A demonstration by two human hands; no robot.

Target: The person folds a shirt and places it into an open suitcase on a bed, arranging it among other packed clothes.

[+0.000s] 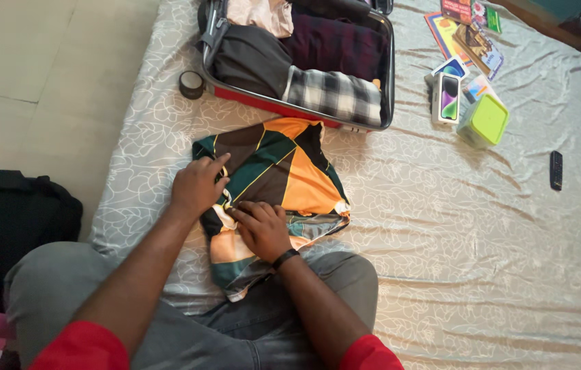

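Observation:
A folded garment (pixel 283 178) with orange, dark green, brown and teal patches lies on the grey patterned bedsheet (pixel 441 226) in front of me. My left hand (pixel 198 185) rests flat on its left edge, fingers pointing up and to the right. Beside it, my right hand (pixel 261 229), with a black band on the wrist, presses down on the lower part of the cloth with curled fingers. An open suitcase (pixel 386 75) packed with folded clothes, among them a black-and-white checked piece (pixel 335 96), sits just beyond the garment.
A dark round roll (pixel 191 83) lies left of the suitcase. To the right are a phone box (pixel 446 96), a lime-green lidded container (pixel 486 120), colourful booklets (pixel 472 34) and a black remote (pixel 555 170). A black bag (pixel 9 219) sits on the tiled floor at left.

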